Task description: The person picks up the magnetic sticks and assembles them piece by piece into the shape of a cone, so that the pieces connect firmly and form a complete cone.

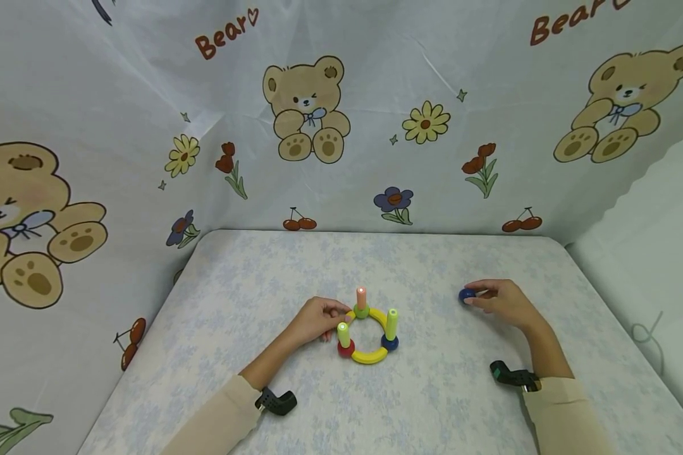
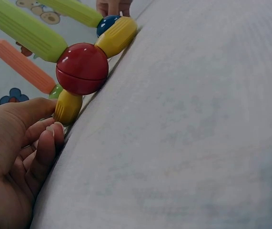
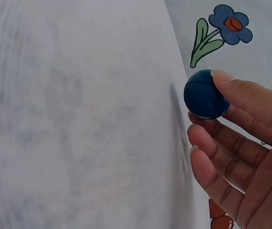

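Note:
A ring of yellow curved rods (image 1: 370, 357) joined by a red ball (image 1: 346, 349), a green ball (image 1: 362, 311) and a blue ball (image 1: 389, 342) lies on the table. From the red and blue balls rise light-green rods (image 1: 392, 323); an orange rod (image 1: 361, 297) stands on the green one. My left hand (image 1: 317, 320) pinches a yellow rod (image 2: 69, 108) on the ring's left side between thumb and fingers. Off to the right, my right hand (image 1: 505, 303) holds a loose dark blue ball (image 3: 205, 95) between thumb and fingertips.
The table (image 1: 421, 404) has a pale blue patterned cover. Behind it hangs a white cloth (image 1: 364, 183) printed with bears and flowers. A dark wrist device (image 1: 279, 402) sits at the left sleeve, another device (image 1: 512, 375) at the right.

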### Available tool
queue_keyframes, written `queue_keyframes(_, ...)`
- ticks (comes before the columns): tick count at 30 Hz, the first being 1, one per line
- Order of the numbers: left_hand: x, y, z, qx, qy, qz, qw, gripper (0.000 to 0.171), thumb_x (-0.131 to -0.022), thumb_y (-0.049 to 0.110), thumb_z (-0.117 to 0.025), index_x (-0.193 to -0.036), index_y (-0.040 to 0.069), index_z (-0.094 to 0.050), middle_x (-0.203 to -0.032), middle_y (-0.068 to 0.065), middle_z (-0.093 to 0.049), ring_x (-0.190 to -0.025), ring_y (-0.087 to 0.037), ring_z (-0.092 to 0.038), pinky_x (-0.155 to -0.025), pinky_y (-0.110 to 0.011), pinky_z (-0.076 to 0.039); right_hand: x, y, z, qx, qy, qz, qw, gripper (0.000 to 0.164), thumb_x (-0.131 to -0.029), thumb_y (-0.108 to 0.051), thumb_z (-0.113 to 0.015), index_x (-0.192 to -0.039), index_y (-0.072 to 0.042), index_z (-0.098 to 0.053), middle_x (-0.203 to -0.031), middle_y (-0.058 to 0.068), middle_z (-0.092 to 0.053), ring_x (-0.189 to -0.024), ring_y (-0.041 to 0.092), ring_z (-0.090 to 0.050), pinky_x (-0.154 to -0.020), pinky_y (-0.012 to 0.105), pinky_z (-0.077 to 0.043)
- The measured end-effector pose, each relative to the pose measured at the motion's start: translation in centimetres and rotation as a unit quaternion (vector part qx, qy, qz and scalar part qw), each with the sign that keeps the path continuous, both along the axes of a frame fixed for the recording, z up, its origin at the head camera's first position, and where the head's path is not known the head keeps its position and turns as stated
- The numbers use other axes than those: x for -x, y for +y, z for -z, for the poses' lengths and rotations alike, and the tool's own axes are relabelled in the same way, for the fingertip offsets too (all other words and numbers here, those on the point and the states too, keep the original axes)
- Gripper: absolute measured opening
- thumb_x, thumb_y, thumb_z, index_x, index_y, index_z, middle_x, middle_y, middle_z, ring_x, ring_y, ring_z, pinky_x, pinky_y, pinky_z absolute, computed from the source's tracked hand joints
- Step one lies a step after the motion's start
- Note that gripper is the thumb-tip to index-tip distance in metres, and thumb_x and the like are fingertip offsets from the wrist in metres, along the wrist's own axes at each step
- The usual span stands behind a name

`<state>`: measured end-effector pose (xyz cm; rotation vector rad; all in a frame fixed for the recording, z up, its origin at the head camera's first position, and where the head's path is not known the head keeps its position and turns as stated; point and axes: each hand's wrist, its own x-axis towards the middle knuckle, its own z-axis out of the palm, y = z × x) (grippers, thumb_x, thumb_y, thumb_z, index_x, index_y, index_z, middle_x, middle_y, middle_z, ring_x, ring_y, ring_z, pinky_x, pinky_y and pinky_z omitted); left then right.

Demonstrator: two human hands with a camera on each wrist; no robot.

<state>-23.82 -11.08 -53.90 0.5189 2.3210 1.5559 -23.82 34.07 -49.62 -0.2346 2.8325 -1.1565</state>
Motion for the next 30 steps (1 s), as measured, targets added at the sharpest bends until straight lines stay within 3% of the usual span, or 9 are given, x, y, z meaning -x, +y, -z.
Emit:
queue_keyframes(15, -0.2, 0.0, -0.2, 0.001, -0.001, -0.004, 1.0, 0.023, -0.094, 0.031, -0.076, -0.111, 0.016, -0.078, -0.075, -0.006, -0.067, -0.042, -0.016, -0.055, -0.04, -0.028, -0.048, -0.8, -2.3, -3.3, -0.009, 0.063, -0.039, 0.997, 0.038, -0.093, -0.027, -0.077, -0.124, -0.007, -0.072, -0.117, 0.012, -0.072, -0.098, 0.027, -0.064, -0.072, 0.029, -0.053)
queue_keyframes(22, -0.1, 0.0, 0.1, 0.006, 0.004, -0.005, 1.0, 0.024, -0.094, 0.032, -0.076, -0.112, 0.017, -0.078, -0.075, -0.005, -0.067, -0.042, -0.017, -0.056, -0.04, -0.029, -0.049, -1.5, -3.7, -5.1, -0.005, 0.091, -0.048, 0.995, 0.038, -0.091, -0.03, -0.079, -0.122, -0.009, -0.074, -0.115, 0.008, -0.073, -0.096, 0.02, -0.065, -0.078, 0.027, -0.055)
queue_keyframes(30, 0.0, 0.0, 0.2, 0.009, 0.0, -0.005, 1.0, 0.023, -0.094, 0.033, -0.076, -0.112, 0.018, -0.078, -0.075, -0.006, -0.067, -0.042, -0.017, -0.056, -0.04, -0.029, -0.049, -2.5, -5.6, -6.8, 0.005, 0.113, -0.056, 0.992, 0.035, -0.091, -0.027, -0.079, -0.121, -0.009, -0.074, -0.108, 0.004, -0.074, -0.092, 0.015, -0.064, -0.074, 0.026, -0.056)
